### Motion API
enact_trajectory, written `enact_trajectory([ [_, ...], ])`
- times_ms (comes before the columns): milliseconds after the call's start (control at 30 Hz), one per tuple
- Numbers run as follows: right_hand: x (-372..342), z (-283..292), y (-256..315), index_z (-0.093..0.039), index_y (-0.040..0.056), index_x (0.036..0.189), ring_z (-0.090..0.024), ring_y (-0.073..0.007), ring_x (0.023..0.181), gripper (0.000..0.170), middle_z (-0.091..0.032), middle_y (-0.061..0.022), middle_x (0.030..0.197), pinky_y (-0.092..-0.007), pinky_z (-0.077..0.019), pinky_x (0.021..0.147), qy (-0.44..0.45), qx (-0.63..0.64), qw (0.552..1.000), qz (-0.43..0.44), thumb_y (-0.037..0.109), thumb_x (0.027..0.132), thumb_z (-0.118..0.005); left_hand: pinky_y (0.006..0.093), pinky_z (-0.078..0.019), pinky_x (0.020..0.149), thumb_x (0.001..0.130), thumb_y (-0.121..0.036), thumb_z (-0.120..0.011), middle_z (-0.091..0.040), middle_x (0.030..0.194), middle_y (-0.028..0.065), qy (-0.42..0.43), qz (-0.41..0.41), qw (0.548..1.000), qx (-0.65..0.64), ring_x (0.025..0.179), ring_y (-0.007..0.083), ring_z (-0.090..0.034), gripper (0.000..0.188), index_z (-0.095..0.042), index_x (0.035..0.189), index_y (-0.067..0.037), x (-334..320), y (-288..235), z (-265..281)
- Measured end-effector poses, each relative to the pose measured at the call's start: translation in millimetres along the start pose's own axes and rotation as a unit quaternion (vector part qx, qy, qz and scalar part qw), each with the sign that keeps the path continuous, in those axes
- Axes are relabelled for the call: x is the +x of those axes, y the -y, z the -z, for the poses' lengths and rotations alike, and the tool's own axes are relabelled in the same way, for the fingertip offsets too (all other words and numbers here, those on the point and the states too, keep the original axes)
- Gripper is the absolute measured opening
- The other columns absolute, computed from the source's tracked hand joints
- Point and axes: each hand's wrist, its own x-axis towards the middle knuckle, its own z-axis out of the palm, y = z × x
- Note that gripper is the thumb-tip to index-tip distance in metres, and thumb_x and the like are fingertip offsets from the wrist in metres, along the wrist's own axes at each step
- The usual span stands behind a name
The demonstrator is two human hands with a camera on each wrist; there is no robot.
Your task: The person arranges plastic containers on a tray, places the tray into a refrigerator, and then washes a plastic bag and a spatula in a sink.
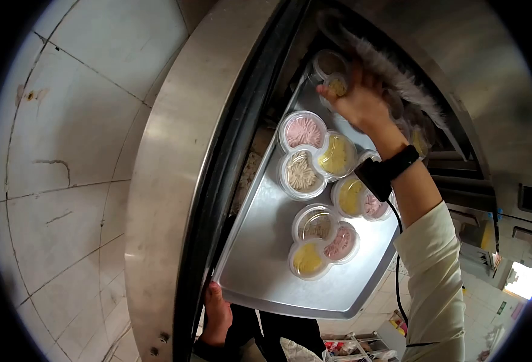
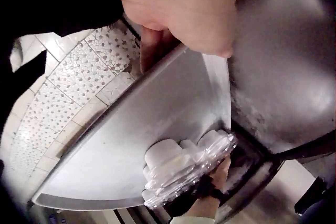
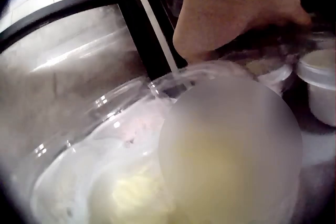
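The left hand (image 1: 217, 315) grips the silver rectangular metal tray (image 1: 260, 271) at its seven-o'clock corner, probably to steady it under the clear plastic three-lobed tubs (image 1: 308, 259) of pink, yellow and cream pieces; at one o'clock, the right hand (image 1: 362, 105) covers more, its grip impossible to tell

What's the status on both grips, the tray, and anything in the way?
Left grip holds tray by a near corner. Right grip among far cups, hold unclear. Nearer cup clusters possibly in the way.
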Motion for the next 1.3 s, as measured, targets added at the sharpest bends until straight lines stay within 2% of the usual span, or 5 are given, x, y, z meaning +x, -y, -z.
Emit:
enact_trajectory([
  [200, 8.9, -0.8, 1.8, -0.026, 0.0010, 0.124, -0.031, -0.0449, 0.110, 0.080, -0.031, -0.0309, 0.119, -0.0467, -0.0246, 0.094, -0.011, -0.022, 0.998, -0.063, 0.051, 0.067, -0.052, 0.0191, -0.0349, 0.072, 0.069, -0.063, -0.049, -0.032, 0.124, 0.0037, -0.036, 0.044, 0.998, 0.024, 0.100, 0.0123, -0.039, 0.084, -0.027, 0.126, -0.006, -2.7, -7.8, -8.2],
  [267, 11.3, 3.6, -2.2, -0.028, 0.0005, 0.122, -0.032, -0.0436, 0.110, 0.079, -0.032, -0.0310, 0.119, -0.0459, -0.0242, 0.094, 0.003, -0.010, 0.999, -0.052, 0.052, 0.066, -0.052, 0.0288, -0.0394, 0.074, 0.074, -0.054, -0.051, -0.052, 0.098, 0.0062, -0.058, -0.029, 0.998, -0.001, 0.089, 0.0150, -0.049, 0.063, -0.046, 0.106, 0.001, -1.9, -5.3, -11.0],
  [933, 49.5, -87.5, -47.3, -0.035, 0.0102, 0.123, -0.031, -0.0393, 0.115, 0.058, -0.038, -0.0243, 0.121, -0.0384, -0.0240, 0.097, 0.043, -0.160, 0.986, -0.026, 0.047, 0.079, -0.034, 0.0325, -0.0390, 0.083, 0.076, -0.055, -0.048, -0.044, 0.114, 0.0066, 0.024, -0.005, 0.999, -0.043, 0.103, 0.0192, -0.044, 0.068, -0.037, 0.119, -0.004, -11.0, -11.0, -21.0],
  [1100, 53.7, -34.6, -13.8, -0.040, 0.0109, 0.121, -0.035, -0.0252, 0.116, 0.058, -0.040, -0.0108, 0.125, -0.0300, -0.0263, 0.096, 0.115, 0.101, 0.986, -0.063, 0.052, 0.081, -0.030, 0.0221, -0.0393, 0.058, 0.074, -0.057, -0.049, -0.053, 0.088, 0.0028, -0.029, -0.001, 0.999, -0.044, 0.074, 0.0091, -0.050, 0.062, -0.047, 0.102, -0.002, -12.8, -9.0, -35.5],
  [1300, 25.9, 21.6, 19.9, -0.039, 0.0056, 0.121, -0.032, -0.0309, 0.118, 0.070, -0.038, -0.0208, 0.123, -0.0325, -0.0237, 0.097, 0.224, 0.134, 0.955, -0.141, 0.060, 0.080, -0.024, 0.0221, -0.0341, 0.051, 0.075, -0.057, -0.047, -0.051, 0.081, 0.0001, -0.033, 0.008, 0.999, -0.041, 0.065, 0.0065, -0.045, 0.058, -0.048, 0.099, -0.004, -16.8, -19.5, -45.3],
])
